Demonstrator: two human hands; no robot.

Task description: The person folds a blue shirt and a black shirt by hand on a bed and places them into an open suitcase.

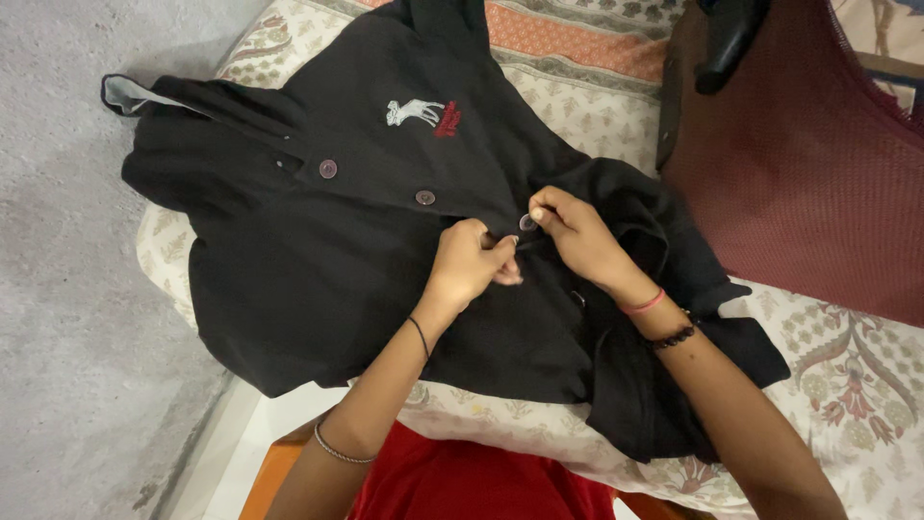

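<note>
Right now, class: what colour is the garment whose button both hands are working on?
Black, with dark round buttons; the garment shows best in the head view, the only one given.

No packages, signs or screens are showing here. The one thing close to a label is an embroidered emblem (421, 114) sitting on the chest of the black shirt (318, 250), up and to the left of where the hands are working. It is lying sideways to the camera: a small pale grey animal figure with a little block of red stitching just beside it on its right. The stitched marks are too small to make out.
</note>
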